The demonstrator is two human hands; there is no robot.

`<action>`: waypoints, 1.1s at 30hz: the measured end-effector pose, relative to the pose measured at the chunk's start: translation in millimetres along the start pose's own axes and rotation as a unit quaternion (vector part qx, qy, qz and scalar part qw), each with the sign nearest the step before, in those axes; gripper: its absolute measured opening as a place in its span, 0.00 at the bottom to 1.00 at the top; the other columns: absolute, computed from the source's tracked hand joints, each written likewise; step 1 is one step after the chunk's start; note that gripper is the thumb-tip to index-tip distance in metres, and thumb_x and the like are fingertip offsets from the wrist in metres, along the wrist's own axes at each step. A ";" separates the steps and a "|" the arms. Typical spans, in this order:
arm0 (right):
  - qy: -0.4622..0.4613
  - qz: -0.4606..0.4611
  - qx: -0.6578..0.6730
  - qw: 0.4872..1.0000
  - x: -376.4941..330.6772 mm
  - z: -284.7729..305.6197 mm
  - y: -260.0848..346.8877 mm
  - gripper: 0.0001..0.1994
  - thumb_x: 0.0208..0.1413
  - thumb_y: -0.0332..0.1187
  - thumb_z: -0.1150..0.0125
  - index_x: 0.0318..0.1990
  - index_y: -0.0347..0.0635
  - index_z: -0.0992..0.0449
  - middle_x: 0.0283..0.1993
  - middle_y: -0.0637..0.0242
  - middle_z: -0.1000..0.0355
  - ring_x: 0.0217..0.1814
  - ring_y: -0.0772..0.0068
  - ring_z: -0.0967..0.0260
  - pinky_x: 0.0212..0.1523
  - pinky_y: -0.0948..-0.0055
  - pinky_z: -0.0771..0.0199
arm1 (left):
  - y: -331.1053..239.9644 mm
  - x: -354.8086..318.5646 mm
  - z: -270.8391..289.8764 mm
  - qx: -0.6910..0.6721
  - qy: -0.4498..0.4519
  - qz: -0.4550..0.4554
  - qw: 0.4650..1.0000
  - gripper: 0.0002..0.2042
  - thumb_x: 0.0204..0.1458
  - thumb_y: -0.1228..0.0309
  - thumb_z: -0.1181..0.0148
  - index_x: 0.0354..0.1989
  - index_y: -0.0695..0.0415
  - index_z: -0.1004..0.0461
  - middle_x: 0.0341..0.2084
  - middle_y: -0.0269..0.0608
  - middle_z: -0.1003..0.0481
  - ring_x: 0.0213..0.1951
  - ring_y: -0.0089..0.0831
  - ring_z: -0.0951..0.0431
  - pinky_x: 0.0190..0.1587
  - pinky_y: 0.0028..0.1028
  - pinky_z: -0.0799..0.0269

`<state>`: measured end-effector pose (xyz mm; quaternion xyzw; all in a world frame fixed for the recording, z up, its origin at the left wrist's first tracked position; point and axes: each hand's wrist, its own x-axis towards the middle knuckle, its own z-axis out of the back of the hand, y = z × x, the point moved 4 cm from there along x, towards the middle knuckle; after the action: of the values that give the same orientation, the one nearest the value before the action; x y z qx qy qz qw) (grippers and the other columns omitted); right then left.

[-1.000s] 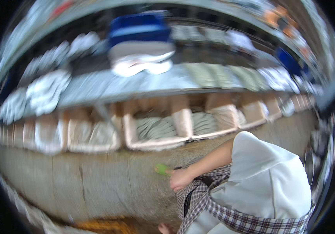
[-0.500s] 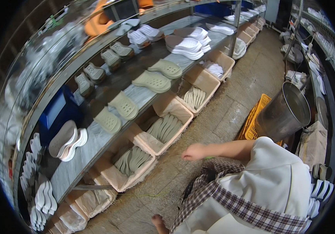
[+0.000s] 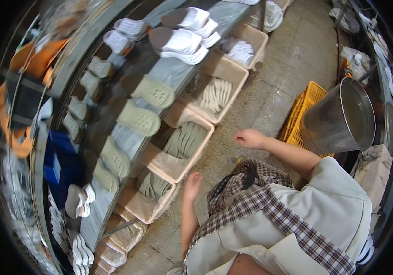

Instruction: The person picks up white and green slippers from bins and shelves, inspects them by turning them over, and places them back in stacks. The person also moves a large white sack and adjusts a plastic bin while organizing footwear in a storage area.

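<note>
My left hand [image 3: 193, 185] is raised over the floor beside a cloth-lined bin [image 3: 170, 195] of grey-green shoe soles [image 3: 154, 187]. Its fingers are loosely extended, and nothing shows in them. My right hand [image 3: 249, 138] is held out in front of me with curled fingers and no visible object. It is between a second lined bin [image 3: 207, 137] of grey-green soles [image 3: 186, 140] and a yellow plastic crate [image 3: 313, 91]. Pale green perforated shoe pieces [image 3: 138, 118] lie along the shelf [image 3: 134, 146] to my left, apart from both hands.
White soles [image 3: 182, 43] and laced-looking shoe uppers [image 3: 100, 67] sit further along the shelf. A blue box [image 3: 59, 160] stands behind it. More bins [image 3: 219, 66] line the aisle floor [image 3: 276, 98]. At right, a metal bucket [image 3: 327, 126] stands by the yellow crate and a rack.
My view has turned, so the shelf appears steeper. My left hand and forearm have risen further into view at the lower middle. My right hand appears farther right and higher, away from the bins.
</note>
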<state>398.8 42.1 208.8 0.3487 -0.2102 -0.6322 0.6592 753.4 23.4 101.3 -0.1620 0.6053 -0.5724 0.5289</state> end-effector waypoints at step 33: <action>-0.367 -0.555 0.169 0.727 -185.7 -53.2 -35.6 0.12 0.48 0.37 0.49 0.38 0.43 0.26 0.36 0.54 0.27 0.40 0.51 0.30 0.39 0.55 0.30 | -162.9 314.2 -357.1 0.332 0.576 -0.049 0.746 0.09 0.54 0.68 0.46 0.41 0.57 0.34 0.27 0.32 0.30 0.28 0.21 0.32 0.26 0.23 0.37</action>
<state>391.6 235.9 177.8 0.2498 -0.3081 -0.9179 -0.0082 269.9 -89.9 22.6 0.3542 0.5581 -0.7470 0.0714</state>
